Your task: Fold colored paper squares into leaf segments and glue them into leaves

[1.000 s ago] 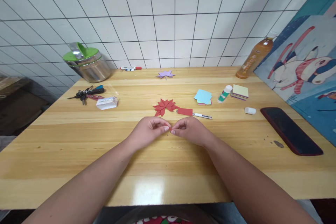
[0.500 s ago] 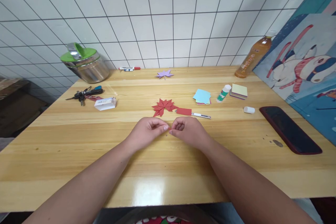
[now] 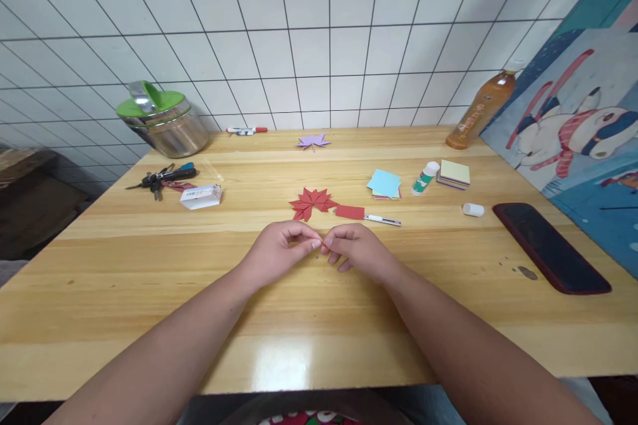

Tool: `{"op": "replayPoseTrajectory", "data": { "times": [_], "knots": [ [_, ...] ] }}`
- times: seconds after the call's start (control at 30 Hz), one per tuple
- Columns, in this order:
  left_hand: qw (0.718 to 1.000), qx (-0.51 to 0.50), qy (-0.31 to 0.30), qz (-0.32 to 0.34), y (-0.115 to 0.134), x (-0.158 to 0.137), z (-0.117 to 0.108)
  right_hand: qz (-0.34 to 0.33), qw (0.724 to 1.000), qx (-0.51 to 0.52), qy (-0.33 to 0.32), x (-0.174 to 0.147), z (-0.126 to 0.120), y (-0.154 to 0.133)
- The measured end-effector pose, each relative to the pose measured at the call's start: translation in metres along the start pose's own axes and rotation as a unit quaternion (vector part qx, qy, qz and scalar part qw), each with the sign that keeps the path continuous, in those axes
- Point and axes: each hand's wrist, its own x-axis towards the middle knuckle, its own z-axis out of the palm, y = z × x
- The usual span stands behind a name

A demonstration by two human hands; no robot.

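Both hands meet above the wooden table, pinching a tiny piece of red paper (image 3: pixel 323 244) that their fingertips mostly hide. My left hand (image 3: pixel 279 250) is closed, thumb against forefinger. My right hand (image 3: pixel 359 249) pinches the other end with thumb and forefinger, its lower fingers curled loosely below. Just beyond them lies a folded red paper leaf (image 3: pixel 312 202) with pointed lobes. To its right are a red paper rectangle (image 3: pixel 349 212) and a slim white cutter (image 3: pixel 383 220), whose one end the rectangle covers.
Sticky notes (image 3: pixel 384 184), a glue stick (image 3: pixel 425 178), its cap (image 3: pixel 473 210), a note stack (image 3: pixel 453 174) and a phone (image 3: pixel 551 248) lie right. A purple paper leaf (image 3: pixel 314 141) is at the back. Keys (image 3: pixel 160 179), a small box (image 3: pixel 200 196) and a steel pot (image 3: pixel 172 129) are left.
My right hand has turned slightly and its lower fingers have loosened and dropped below the thumb. My left hand has barely moved, still pinching the red paper.
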Motion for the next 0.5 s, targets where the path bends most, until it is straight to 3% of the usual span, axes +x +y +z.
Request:
{"op": "replayPoseTrajectory", "data": {
  "times": [0.2,0.33,0.5],
  "knots": [
    [0.997,-0.047,0.055,-0.020,-0.001,0.004,-0.002,0.006,0.997,0.051,0.050,0.001,-0.006,-0.004],
    [0.986,-0.121,0.106,-0.045,-0.002,0.006,-0.005,-0.014,0.993,0.115,0.021,0.001,-0.005,-0.004],
    [0.969,-0.226,0.083,-0.059,-0.007,0.005,0.000,-0.092,0.989,0.115,0.021,0.002,0.007,0.002]
  ]
}}
